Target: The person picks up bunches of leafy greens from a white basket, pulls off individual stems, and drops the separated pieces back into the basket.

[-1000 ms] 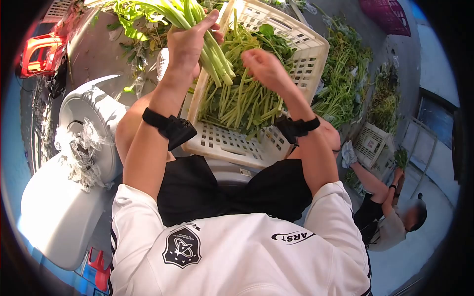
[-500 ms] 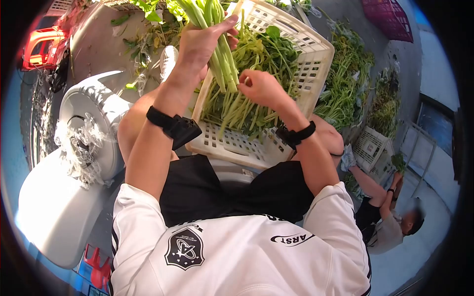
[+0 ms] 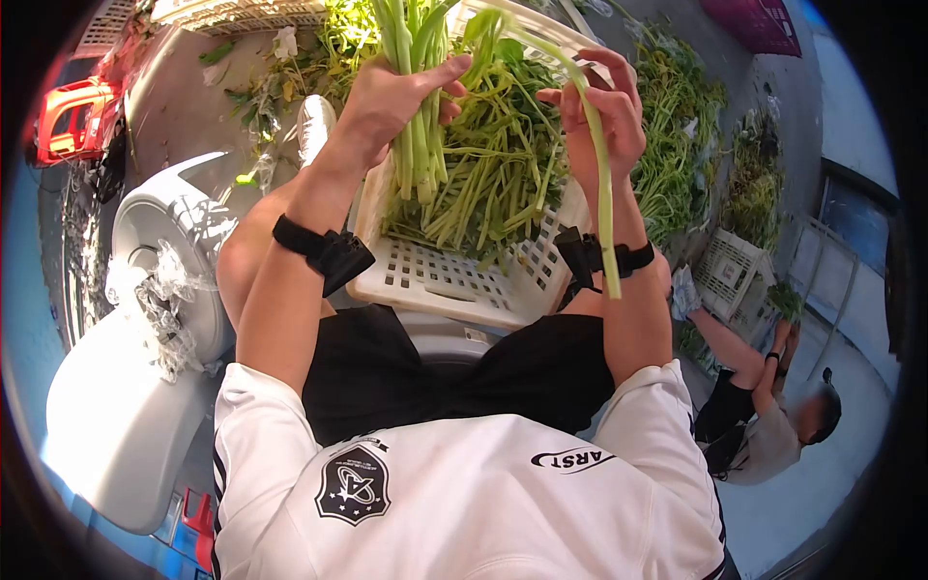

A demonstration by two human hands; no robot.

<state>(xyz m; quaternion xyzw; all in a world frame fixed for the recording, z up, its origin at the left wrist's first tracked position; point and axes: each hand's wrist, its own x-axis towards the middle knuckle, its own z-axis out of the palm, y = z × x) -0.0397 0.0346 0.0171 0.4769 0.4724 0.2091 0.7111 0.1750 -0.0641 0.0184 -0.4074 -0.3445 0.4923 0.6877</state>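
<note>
My left hand (image 3: 387,104) is closed round a bunch of long green vegetable stalks (image 3: 421,159), their cut ends pointing down toward me. To the right, my right hand (image 3: 604,121) pinches one separate stalk (image 3: 606,208), which bends over at the top and hangs down past my wrist. Both hands are above a cream plastic crate (image 3: 440,280). Inside it lies a loose heap of similar leafy stalks (image 3: 488,193). Black straps with small boxes are on both my wrists.
More greens (image 3: 677,126) lie on the floor right of the crate. A grey-white stool (image 3: 126,406) with plastic scraps stands at left, near a red stool (image 3: 72,121). At lower right, another person (image 3: 764,416) holds greens beside a white crate (image 3: 725,271).
My right hand has moved up and right, away from the bunch, and now holds a single stalk. My left hand still grips the bunch, slightly lower and further left.
</note>
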